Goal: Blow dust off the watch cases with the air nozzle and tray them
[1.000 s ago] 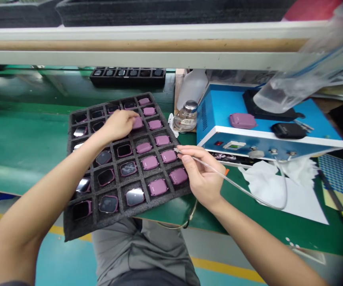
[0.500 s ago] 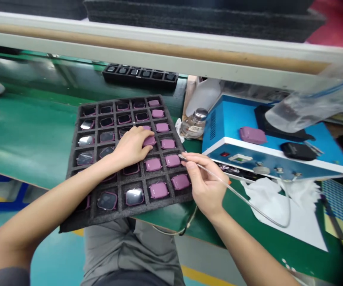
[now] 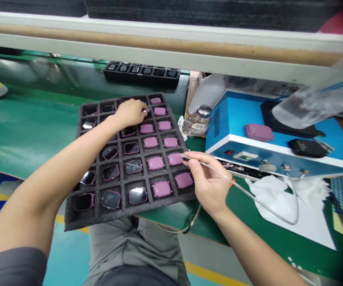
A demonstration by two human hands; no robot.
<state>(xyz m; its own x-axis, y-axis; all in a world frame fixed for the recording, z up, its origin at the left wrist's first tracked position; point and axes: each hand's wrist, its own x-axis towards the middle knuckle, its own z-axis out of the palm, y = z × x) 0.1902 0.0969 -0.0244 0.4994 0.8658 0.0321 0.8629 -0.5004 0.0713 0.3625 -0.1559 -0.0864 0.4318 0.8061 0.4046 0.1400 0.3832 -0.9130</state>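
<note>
A black foam tray (image 3: 99, 217) of square compartments tilts over the table's front edge. Purple watch cases (image 3: 161, 189) fill its two right-hand columns with plain purple sides up; farther left, similar watch cases show dark glossy screens (image 3: 138, 195). In the tray's far part, my left hand (image 3: 131, 112) has its fingers closed on a purple watch case (image 3: 146, 112), partly hidden by them. My right hand (image 3: 211, 182) pinches a thin hose (image 3: 243, 192) near its end, with the tip by a watch case (image 3: 175, 159) in the rightmost column.
At right stands a blue machine (image 3: 223, 121) carrying another purple case (image 3: 259, 132) and a black piece (image 3: 307, 147). A glass bottle (image 3: 196, 125) with a metal cap sits between tray and machine. White wipes (image 3: 266, 192) lie in front. A shelf edge (image 3: 159, 49) crosses above; another black tray (image 3: 141, 77) lies behind.
My left hand has moved away from me, from the tray's middle to a compartment in its far part. My right hand stays at the tray's right edge with the hose.
</note>
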